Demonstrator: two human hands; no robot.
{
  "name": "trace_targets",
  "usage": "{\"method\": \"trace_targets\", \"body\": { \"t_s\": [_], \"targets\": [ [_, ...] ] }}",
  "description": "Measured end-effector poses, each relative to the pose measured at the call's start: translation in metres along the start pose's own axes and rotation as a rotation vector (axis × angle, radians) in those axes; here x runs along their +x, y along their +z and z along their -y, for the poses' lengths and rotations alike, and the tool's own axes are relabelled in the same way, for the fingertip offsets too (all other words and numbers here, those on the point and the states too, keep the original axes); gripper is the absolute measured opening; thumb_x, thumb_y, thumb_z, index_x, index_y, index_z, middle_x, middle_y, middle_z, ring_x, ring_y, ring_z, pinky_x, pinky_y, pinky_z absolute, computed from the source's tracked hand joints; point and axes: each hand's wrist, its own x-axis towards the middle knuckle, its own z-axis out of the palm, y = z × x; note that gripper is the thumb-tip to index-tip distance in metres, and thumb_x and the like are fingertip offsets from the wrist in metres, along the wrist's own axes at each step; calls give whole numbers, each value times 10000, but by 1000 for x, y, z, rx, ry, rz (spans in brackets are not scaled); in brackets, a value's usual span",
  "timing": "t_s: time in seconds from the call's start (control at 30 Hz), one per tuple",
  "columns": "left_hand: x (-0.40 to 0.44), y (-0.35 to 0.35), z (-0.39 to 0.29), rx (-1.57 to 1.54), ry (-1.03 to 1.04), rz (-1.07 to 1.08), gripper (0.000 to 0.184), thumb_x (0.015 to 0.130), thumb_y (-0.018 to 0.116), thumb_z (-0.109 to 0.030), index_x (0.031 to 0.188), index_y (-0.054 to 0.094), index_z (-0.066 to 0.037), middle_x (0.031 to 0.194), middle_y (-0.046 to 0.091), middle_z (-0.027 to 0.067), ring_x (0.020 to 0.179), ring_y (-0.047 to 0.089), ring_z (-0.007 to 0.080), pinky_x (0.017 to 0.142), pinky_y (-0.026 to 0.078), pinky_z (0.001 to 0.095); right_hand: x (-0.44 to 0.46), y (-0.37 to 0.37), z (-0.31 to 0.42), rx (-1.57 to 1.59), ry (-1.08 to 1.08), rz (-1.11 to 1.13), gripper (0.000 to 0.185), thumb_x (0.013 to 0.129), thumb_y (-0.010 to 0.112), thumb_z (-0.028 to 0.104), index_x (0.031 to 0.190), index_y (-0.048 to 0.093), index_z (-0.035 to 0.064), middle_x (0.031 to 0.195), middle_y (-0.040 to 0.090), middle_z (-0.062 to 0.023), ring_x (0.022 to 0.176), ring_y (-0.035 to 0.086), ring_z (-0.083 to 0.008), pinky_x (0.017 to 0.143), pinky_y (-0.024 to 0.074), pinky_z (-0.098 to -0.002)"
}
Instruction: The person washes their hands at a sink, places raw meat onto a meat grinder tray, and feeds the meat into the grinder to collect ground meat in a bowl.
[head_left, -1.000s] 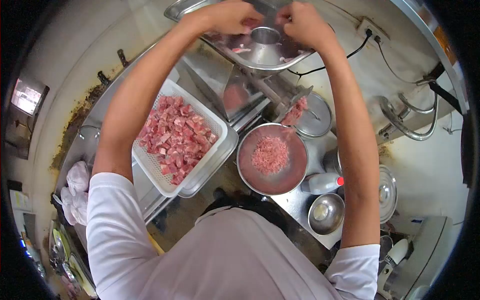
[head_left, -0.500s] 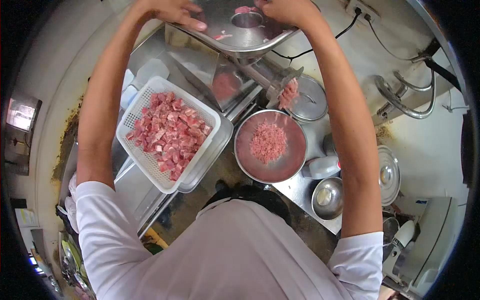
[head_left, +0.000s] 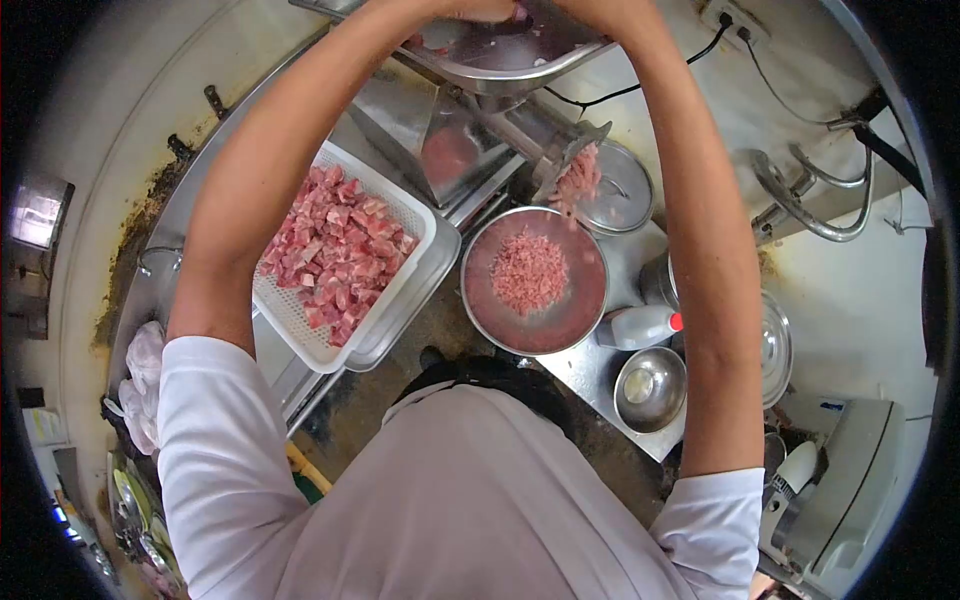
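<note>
My left hand (head_left: 485, 8) reaches over the grinder's metal tray (head_left: 505, 65) at the top edge, mostly cut off, its fingers hidden. Beside it, my right hand (head_left: 600, 12) is also over the tray, with its fingers out of frame. Small meat scraps lie in the tray. Ground meat (head_left: 578, 180) hangs from the grinder's outlet (head_left: 560, 160). Below it, a steel bowl (head_left: 480, 310) holds a heap of minced meat (head_left: 528, 272). Cubed meat (head_left: 340, 250) fills much of a white perforated basket (head_left: 424, 215) at left.
A round steel lid (head_left: 625, 190) lies behind the outlet. A white bottle with a red cap (head_left: 638, 327) and a small steel bowl (head_left: 650, 410) stand right of the big bowl. Black cords (head_left: 680, 68) run along the wall, near a metal hook (head_left: 835, 225). Plastic bags (head_left: 142, 400) sit at left.
My left hand has moved right from the tray's left side, closer to my right hand. More ground meat hangs from the outlet, reaching toward the bowl. The view has shifted slightly.
</note>
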Motion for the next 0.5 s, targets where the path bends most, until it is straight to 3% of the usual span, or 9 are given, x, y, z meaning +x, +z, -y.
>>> {"method": "trace_targets", "body": {
  "t_s": [0.07,0.17,0.23,0.3,0.33,0.37,0.4,0.43,0.5],
  "targets": [
    [-6,4,1,40,65,112,280,778,591,-212,891,680,29,893,657,261,865,643,411,749,495,481,1,6,-7,20,-18,-17,238,721,613,117,888,689,-34,858,630,-296,816,628,-455,728,503,-460],
    [-23,-10,-19,48,-71,267,321,805,556,-232,931,670,39,898,654,271,878,643,408,769,485,486,0,6,-6,70,0,-13,238,728,627,136,885,695,-30,834,628,-295,786,641,-434,712,504,-447],
    [-33,-18,-26,56,70,318,346,827,534,-232,998,650,46,924,654,274,879,639,415,795,483,478,-2,-1,5,108,15,17,236,736,629,145,883,696,-28,815,629,-292,760,653,-412,705,505,-440],
    [-54,-34,-26,44,63,245,346,837,537,-201,1055,627,52,971,651,272,892,628,423,810,485,466,-2,-9,17,81,105,53,203,774,621,135,879,700,-20,788,658,-246,708,668,-296,687,514,-403],
    [-72,-52,-32,-114,69,79,340,834,548,-182,1061,620,60,984,650,269,895,630,417,815,488,456,-2,-9,19,98,83,58,203,774,621,135,879,700,-20,788,658,-246,708,668,-296,687,514,-403],
    [-86,-62,-31,-270,78,-90,335,832,560,-163,1068,614,69,997,649,267,898,632,411,819,492,446,-3,-8,17,137,-5,-138,188,782,623,131,868,697,-19,776,663,-225,698,662,-264,675,515,-390],
    [-100,-55,-19,-219,-23,-309,337,848,595,-171,1067,606,85,1047,656,239,879,652,363,819,510,435,-6,-5,14,179,-88,-330,175,789,624,127,857,695,-17,765,667,-204,689,656,-233,663,515,-378],
    [-124,-59,-17,-276,-68,-407,335,863,610,-200,1070,619,63,1056,666,202,864,662,315,796,532,410,-11,-3,12,222,-170,-523,162,797,626,124,846,693,-16,754,671,-182,679,651,-201,652,516,-365],
    [-184,-59,10,-356,-291,-416,463,840,678,-333,1158,611,-3,1023,678,137,869,651,245,786,526,374,-39,8,11,625,-81,-751,117,859,634,68,948,680,8,849,689,-149,694,672,-201,600,539,-307]
  ]
}}
